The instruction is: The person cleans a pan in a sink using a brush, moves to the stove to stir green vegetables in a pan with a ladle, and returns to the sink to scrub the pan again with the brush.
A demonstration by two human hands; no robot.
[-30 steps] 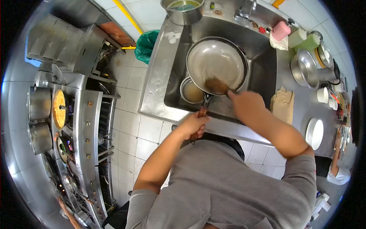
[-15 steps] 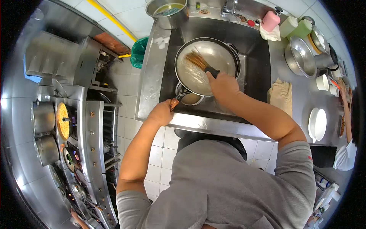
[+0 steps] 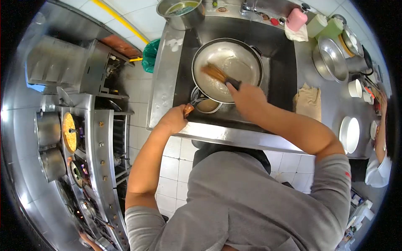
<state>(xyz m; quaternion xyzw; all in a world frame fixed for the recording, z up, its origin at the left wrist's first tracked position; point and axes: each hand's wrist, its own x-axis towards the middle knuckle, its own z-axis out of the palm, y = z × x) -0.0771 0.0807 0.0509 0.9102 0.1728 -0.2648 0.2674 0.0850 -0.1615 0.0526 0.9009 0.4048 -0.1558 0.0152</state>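
A wide metal wok (image 3: 247, 62) rests tilted in the sink basin (image 3: 280, 79), its inside wet and shiny. My left hand (image 3: 173, 120) is closed around its wooden handle (image 3: 189, 110) at the sink's front edge. Over the wok, my right hand (image 3: 248, 98) grips the dark end of a bamboo wok brush (image 3: 217, 72). The bristles reach into the left part of the wok and are blurred by motion. Beneath the wok's near rim another round vessel (image 3: 208, 106) shows in part, holding cloudy liquid.
A metal pot (image 3: 181, 21) of liquid stands at the sink's back left corner, near the faucet (image 3: 248, 7). To the right are a folded cloth (image 3: 307, 102), a steel bowl (image 3: 328, 62) and white bowls (image 3: 351, 134). A stove (image 3: 100, 163) lines the left; another person's arm (image 3: 381, 125) shows far right.
The brush has swept slightly left and down inside the wok. The wok's near side has lifted or shifted a little, and my left hand has moved slightly left with the handle.
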